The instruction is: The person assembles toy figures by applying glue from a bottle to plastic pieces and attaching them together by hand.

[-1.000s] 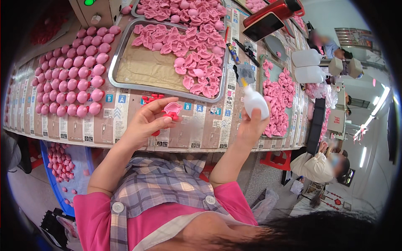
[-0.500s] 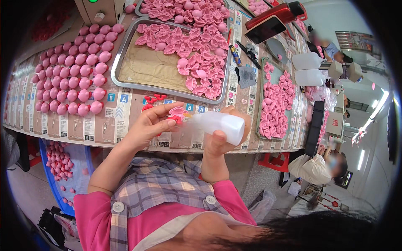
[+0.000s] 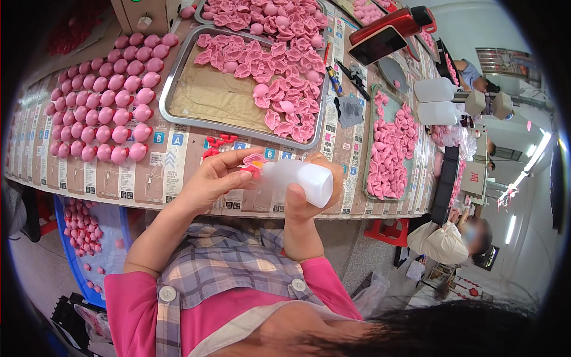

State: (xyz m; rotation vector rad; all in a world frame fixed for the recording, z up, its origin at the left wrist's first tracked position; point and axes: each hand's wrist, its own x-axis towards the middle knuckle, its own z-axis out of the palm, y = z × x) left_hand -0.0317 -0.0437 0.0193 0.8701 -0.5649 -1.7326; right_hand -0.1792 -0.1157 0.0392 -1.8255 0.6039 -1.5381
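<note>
I see a long table (image 3: 169, 193) dressed in a printed, beige-and-white covering, its near edge curving past the person's plaid apron (image 3: 232, 250); across the room a co-worker in a cream top (image 3: 439, 243) sits off the table's right end, by a red plastic stool (image 3: 385, 231). Between the near rim of a shiny rectangular metal tray (image 3: 172, 89) and the table's near edge runs a strip of covering, and both hands work above it. The left hand (image 3: 217, 178) pinches a small pink hollow shell with a red base (image 3: 253, 157) between thumb and fingers, just off the tray's near rim. The right hand (image 3: 306, 213) is wrapped around a translucent white plastic squeeze bottle (image 3: 297, 178), tipped on its side, its yellow nozzle (image 3: 257, 165) at the shell; whether they touch I can't tell. Small bright red pieces (image 3: 221, 140) lie just beyond the left hand. Smooth, rounded pink domes (image 3: 106, 115) stand in rows off the tray's left edge, while curled, thin-rimmed pink shells (image 3: 285, 83) heap over its right side, leaving creased brown paper (image 3: 220, 95) showing towards its near left corner.
</note>
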